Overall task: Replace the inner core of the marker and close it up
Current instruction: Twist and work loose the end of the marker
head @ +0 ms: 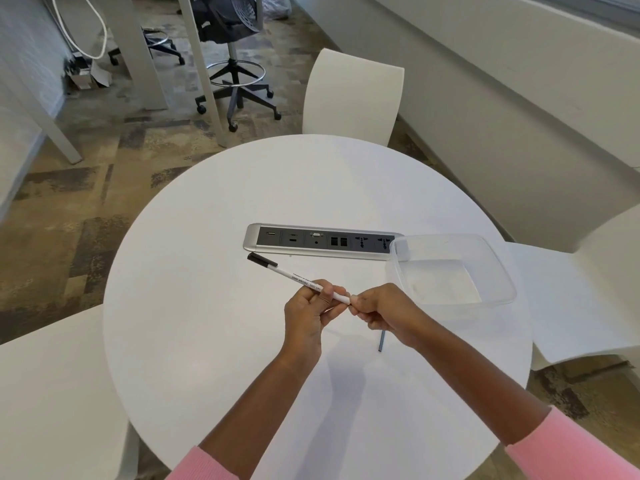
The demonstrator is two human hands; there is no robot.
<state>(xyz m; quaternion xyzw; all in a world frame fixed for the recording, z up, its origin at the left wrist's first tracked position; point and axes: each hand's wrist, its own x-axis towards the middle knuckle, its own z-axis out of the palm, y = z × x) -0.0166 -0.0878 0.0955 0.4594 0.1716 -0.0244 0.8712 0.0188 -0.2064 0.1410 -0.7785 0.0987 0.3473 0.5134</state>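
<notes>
A white marker (294, 274) with a black cap (262, 260) is held above the round white table (214, 341), cap end pointing up and to the left. My left hand (308, 313) grips the barrel near its rear end. My right hand (377, 311) pinches the marker's rear tip, fingers curled; whatever sits at that tip is hidden by them. A thin grey core stick (381, 341) pokes out below my right hand; I cannot tell whether the hand holds it or it lies on the table.
An empty clear plastic container (450, 268) stands on the table to the right of my hands. A grey power and socket strip (322, 241) is set in the table's middle. White chairs (353, 95) surround the table; a black office chair stands farther back.
</notes>
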